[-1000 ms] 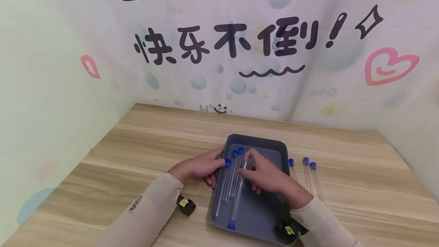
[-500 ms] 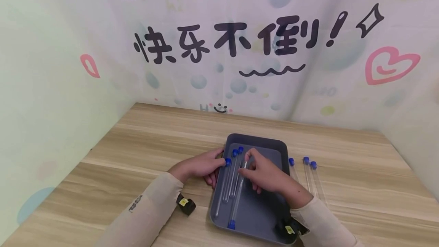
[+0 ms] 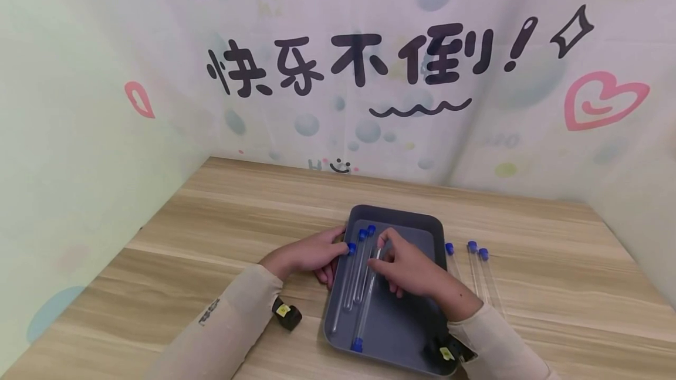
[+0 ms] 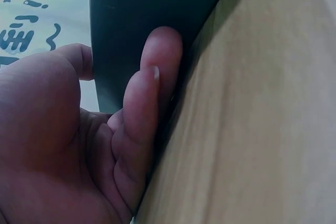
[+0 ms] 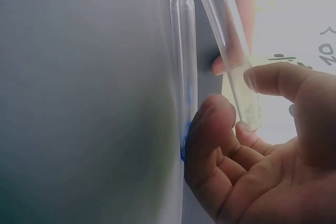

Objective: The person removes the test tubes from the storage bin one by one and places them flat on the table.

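A dark grey tray (image 3: pixel 404 333) lies on the wooden table. My left hand (image 3: pixel 311 253) holds its left wall, thumb over the rim and other fingers against the outside, as the left wrist view shows. My right hand (image 3: pixel 412 268) pinches the rounded end of a clear test tube (image 3: pixel 365 308) between thumb and fingers. That tube slants down, its blue cap (image 3: pixel 357 345) low at the tray's near end. Three more capped test tubes (image 3: pixel 351 286) lie side by side along the tray's left, caps at the far end. In the right wrist view, one tube (image 5: pixel 184 51) lies beside the held tube (image 5: pixel 226 30).
To the right of the tray, three capped test tubes (image 3: pixel 490 280) lie on the table (image 3: pixel 237 210), partly hidden by my right forearm. Behind the table hangs a printed white cloth (image 3: pixel 296 145). Black wrist cameras (image 3: pixel 287 314) sit on both wrists.
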### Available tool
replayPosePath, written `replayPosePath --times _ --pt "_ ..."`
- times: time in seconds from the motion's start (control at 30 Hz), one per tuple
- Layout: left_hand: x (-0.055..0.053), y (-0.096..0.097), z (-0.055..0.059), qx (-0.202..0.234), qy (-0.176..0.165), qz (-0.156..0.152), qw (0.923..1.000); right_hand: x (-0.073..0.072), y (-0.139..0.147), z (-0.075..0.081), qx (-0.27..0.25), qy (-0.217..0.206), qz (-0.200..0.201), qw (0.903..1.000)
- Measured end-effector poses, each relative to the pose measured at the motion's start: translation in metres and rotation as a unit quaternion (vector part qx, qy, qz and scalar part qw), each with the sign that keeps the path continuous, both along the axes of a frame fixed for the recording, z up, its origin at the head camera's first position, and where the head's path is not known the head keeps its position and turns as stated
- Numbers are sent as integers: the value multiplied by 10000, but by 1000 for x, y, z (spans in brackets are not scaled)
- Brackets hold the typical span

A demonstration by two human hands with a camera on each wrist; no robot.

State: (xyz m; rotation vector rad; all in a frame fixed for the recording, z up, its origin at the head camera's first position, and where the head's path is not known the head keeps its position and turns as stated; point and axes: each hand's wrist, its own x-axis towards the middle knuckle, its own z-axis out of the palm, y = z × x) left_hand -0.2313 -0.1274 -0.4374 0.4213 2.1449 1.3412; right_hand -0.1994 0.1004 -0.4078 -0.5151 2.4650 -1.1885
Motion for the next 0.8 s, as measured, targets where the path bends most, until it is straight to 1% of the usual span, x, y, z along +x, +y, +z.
replayPosePath --times 0.13,0.3,0.6,0.8 --pt "0 0 0 0 0 16 10000 0 0 1 -79 -74 14 9999" --pt "1 0 0 20 14 9 10000 1 0 3 -530 -448 153 9975" --pt "0 1 0 -74 21 48 10000 -1 1 5 -1290 -1148 420 9841" --pt "0 1 -1 -137 -19 115 9998 -3 4 8 -1530 -1364 490 9775"
